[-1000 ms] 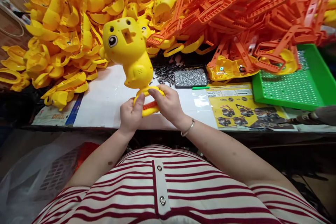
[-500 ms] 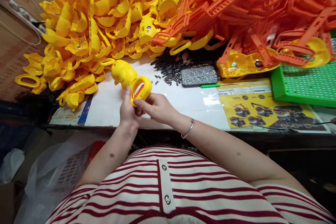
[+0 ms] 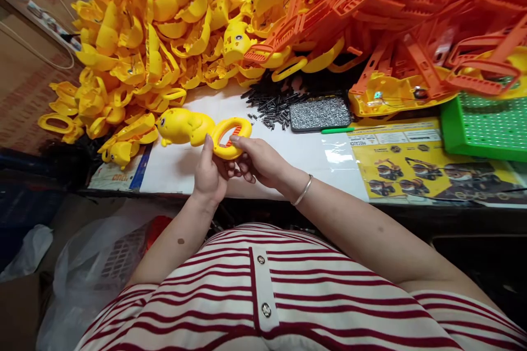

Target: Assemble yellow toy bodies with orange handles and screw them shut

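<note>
Between my hands is a yellow plastic animal-shaped toy (image 3: 187, 126) with a ring handle, held above the white sheet (image 3: 173, 173). Its head with a printed eye points left, and orange ribbing shows along the inside of the ring. My left hand (image 3: 211, 173) grips the toy where body and handle meet, thumb up against it. My right hand (image 3: 261, 159) pinches the right side of the ring, with thumb on top and fingers curled beneath. The undersides of both grips are partly hidden.
Yellow toy shells (image 3: 164, 33) are heaped at the back left, orange ribbed parts (image 3: 395, 5) at the back right. Small black pieces (image 3: 272, 107) lie beside a tray of tiny metal parts (image 3: 319, 113) and a green stick (image 3: 337, 130). A green perforated tray (image 3: 486, 126) stands right.
The toy has turned in my hands: its head has swung left and down, and the eye now shows. The ring lies flatter and further right. The whole view has shifted slightly.
</note>
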Demonstrator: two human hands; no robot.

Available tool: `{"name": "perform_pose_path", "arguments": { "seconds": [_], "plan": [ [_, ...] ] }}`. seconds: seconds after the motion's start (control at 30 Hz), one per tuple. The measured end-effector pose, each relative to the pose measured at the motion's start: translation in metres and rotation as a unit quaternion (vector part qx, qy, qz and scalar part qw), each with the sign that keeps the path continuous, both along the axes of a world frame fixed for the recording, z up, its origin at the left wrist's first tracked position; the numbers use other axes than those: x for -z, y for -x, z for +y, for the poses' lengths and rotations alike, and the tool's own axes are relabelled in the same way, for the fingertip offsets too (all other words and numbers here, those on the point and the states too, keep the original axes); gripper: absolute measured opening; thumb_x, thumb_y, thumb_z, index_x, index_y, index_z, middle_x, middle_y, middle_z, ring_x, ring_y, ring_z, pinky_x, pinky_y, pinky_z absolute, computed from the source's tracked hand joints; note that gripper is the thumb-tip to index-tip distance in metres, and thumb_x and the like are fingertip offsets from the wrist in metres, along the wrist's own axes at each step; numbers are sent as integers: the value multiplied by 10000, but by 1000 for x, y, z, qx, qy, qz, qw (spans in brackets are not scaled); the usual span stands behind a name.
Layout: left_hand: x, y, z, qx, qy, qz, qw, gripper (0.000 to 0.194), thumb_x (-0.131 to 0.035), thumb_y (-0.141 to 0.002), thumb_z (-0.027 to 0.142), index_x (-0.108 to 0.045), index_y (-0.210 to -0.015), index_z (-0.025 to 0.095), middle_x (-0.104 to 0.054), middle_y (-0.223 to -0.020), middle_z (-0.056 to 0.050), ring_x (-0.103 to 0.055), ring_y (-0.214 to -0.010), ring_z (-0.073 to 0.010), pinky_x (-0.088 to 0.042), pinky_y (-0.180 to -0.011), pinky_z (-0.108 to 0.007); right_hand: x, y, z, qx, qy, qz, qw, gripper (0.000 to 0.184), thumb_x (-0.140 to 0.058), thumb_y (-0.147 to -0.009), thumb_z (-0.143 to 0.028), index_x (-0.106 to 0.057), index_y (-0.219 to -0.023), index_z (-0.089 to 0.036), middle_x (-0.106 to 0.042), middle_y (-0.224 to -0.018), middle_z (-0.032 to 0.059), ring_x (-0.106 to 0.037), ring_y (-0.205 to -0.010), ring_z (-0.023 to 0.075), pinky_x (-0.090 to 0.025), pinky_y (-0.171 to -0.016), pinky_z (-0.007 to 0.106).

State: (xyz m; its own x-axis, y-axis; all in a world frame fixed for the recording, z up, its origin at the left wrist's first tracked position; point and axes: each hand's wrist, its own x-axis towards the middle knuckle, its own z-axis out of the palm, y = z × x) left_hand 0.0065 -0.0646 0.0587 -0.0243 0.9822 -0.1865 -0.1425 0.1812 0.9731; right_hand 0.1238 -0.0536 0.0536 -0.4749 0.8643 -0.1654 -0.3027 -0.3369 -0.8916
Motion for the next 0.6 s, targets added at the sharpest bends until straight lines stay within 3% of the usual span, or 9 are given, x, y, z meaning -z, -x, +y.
{"name": "perform_pose_path", "arguments": {
  "seconds": [0.2,0.33,0.43,0.5,0.6],
  "plan": [
    [-16,-3,-10,-36,42,-45,997,605,-526,-755,772,-615,-825,177,-496,-472,45,-496,-397,-100,-421,-410,-221,-3,-5,0,-83,88,39,992,494,-379,-931,-475,-564,-607,-150,-478,-384,-16,-376,-322,78,-229,-261,164],
    [-10,2,-11,-65,70,-40,995,511,-682,-699,660,-611,-813,167,-536,-499,56,-458,-379,-62,-421,-394,-184,6,-7,-2,-37,50,-9,998,418,-430,-935,-477,-572,-714,-153,-497,-482,-34,-379,-341,58,-315,-306,158],
    [-4,7,-10,-83,75,-27,993,505,-730,-645,635,-608,-774,163,-530,-475,62,-465,-370,-66,-458,-398,-192,14,-15,-7,100,-87,-135,982,375,-577,-868,-544,-591,-872,-169,-593,-715,9,-528,-497,93,-469,-429,210],
    [-3,9,-11,-101,75,-18,992,499,-733,-632,637,-597,-724,166,-504,-440,68,-448,-347,-67,-477,-397,-205,19,-23,-11,174,-253,-229,924,431,-649,-817,-564,-606,-1016,-184,-630,-986,86,-633,-751,163,-577,-631,303],
    [-4,8,-13,-102,63,-20,993,480,-737,-644,625,-590,-676,170,-512,-447,59,-458,-356,-63,-456,-381,-187,22,-33,-15,140,-477,-304,813,417,-613,-867,-510,-611,-1148,-202,-568,-1244,149,-614,-1073,238,-551,-919,424]
  ]
}}
